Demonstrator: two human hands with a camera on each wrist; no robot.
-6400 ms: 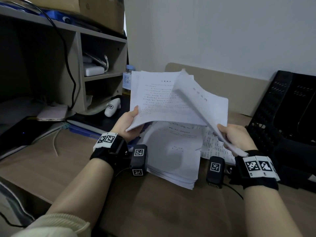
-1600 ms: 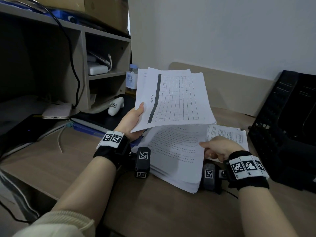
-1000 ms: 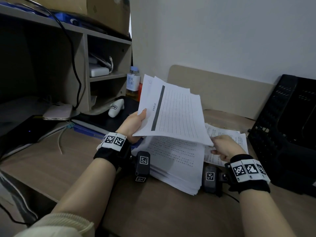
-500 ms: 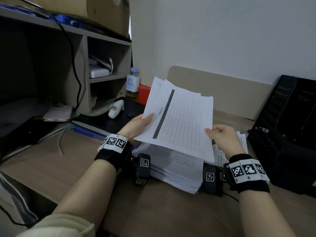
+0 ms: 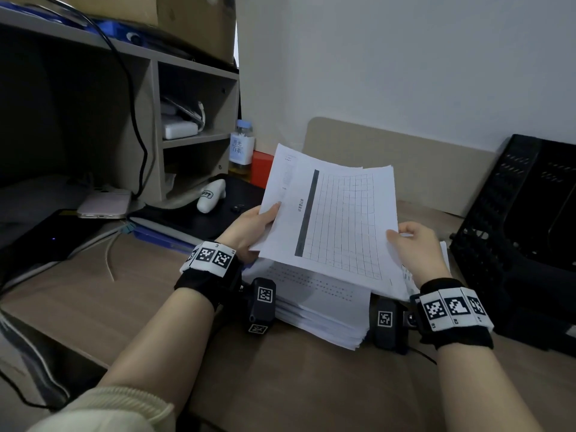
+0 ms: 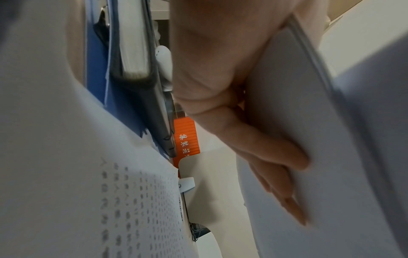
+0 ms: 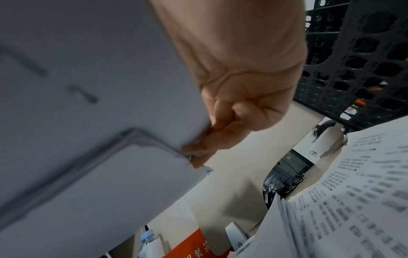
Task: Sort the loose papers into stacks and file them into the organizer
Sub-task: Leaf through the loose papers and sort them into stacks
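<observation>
Head view: in the lower centre of the frame, the thick stack of printed papers (image 5: pixel 321 304) is lying on the desk (image 5: pixel 131 294), and just above it a thin sheaf of sheets (image 5: pixel 336 219), topped by a gridded form, is being held tilted in mid-frame. The left hand (image 5: pixel 252 227) is gripping the sheaf's left edge, thumb on top and fingers (image 6: pixel 276 167) flat beneath; the right hand (image 5: pixel 416 244) is pinching its right edge, as the right wrist view confirms. The sheets are light, limp and slippery against one another, so they are likely to sag or fan unless taken at opposite edges, as here. Compared with 1.6 s earlier, the right hand is no longer resting on the desk stack but is gripping the lifted sheaf, which is sitting lower and more level. Farther off, at the right edge, the black perforated organizer (image 5: pixel 514 219) is standing, no papers visible in it.
</observation>
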